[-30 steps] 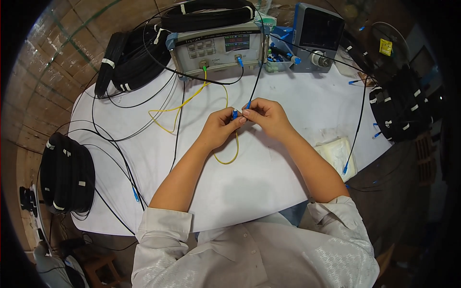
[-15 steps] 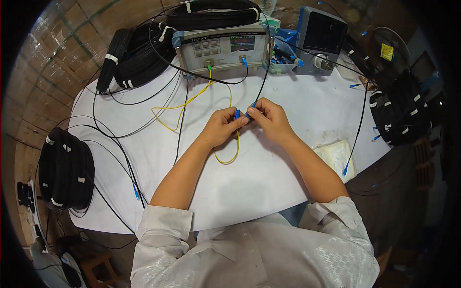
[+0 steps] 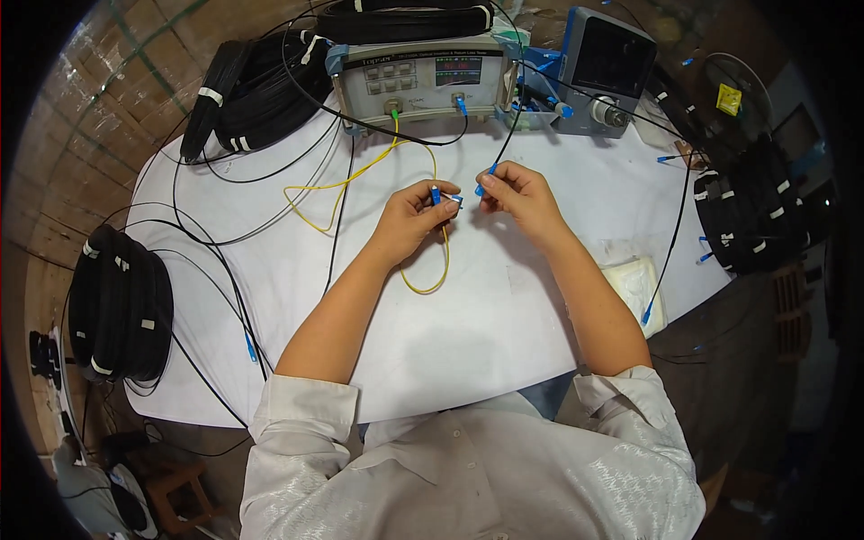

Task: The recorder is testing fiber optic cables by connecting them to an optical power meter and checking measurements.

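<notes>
Hands over middle of white round table [image 3: 504, 342], just apart from each other. Left hand [image 3: 409, 220] pinched shut on a blue fibre connector [image 3: 436, 195] at the end of the yellow patch cord [image 3: 360, 180]; a small pale piece sits at the connector's tip, possibly an adapter or cap, too small to tell. Right hand [image 3: 522, 193] pinched shut on a second blue connector [image 3: 490, 171], this one ending a thin black cable [image 3: 511, 126] that runs up toward the far edge. The two connectors are near each other but not touching. Yellow cord loops on the table below the left hand and runs up to a green plug on the grey bench meter [image 3: 423, 79], which also has a blue plug in a neighbouring port. Blue-grey instrument with a dark screen [image 3: 605, 72] stands just right of the meter. Coils of black cable [image 3: 117, 301] at the table's left edge, more coils [image 3: 256, 94] at upper left and others [image 3: 747, 216] at right. White wipe packet [image 3: 637, 283] lies beside the right forearm.
</notes>
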### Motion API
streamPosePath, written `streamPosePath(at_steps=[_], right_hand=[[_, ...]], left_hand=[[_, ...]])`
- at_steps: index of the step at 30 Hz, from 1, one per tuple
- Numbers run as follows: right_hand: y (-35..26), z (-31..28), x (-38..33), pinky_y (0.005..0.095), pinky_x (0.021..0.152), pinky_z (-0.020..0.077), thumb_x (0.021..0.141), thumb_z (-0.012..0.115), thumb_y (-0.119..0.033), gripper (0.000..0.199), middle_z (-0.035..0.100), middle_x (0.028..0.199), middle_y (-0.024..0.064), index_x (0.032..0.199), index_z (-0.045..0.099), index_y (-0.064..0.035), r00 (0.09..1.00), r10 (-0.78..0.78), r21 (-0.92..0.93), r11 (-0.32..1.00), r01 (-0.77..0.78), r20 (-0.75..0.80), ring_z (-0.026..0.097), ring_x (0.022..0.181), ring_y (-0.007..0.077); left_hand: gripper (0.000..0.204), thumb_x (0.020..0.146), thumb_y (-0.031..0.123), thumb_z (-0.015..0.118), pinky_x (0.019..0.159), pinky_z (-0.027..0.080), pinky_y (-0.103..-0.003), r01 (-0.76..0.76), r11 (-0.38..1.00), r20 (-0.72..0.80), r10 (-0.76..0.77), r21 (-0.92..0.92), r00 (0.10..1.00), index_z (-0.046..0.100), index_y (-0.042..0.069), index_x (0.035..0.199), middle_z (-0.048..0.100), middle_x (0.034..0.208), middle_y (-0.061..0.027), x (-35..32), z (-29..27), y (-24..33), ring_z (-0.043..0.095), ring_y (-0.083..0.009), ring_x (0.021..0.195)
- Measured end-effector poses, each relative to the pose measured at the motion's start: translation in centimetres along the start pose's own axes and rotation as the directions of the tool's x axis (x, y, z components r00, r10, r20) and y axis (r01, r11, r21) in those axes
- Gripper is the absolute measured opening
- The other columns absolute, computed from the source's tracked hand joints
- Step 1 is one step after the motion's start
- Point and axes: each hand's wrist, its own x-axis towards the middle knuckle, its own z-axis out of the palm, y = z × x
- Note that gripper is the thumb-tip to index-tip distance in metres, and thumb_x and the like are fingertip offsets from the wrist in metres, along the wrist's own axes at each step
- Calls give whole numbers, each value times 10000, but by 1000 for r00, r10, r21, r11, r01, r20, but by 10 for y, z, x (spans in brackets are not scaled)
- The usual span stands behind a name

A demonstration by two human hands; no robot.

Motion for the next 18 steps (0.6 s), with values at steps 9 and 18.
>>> streamPosePath(at_steps=[9,18], right_hand=[[-6,7,3,301,697,553,931,633,-179,163,653,822,52,938,612,-18,997,25,50,999,-22,-69,649,720,149],[-37,21,-21,271,723,530,880,682,-109,141,673,845,73,935,613,1,852,10,14,1000,-21,523,667,767,144]], left_hand=[[195,887,98,695,680,544,-279,67,991,-3,-67,-118,998,549,24,993,670,882,-70,2,-6,-2,678,-153,775],[194,855,72,723,720,534,-258,-6,978,-43,-3,-209,999,557,42,952,664,869,-59,8,-16,-11,651,-134,783]])
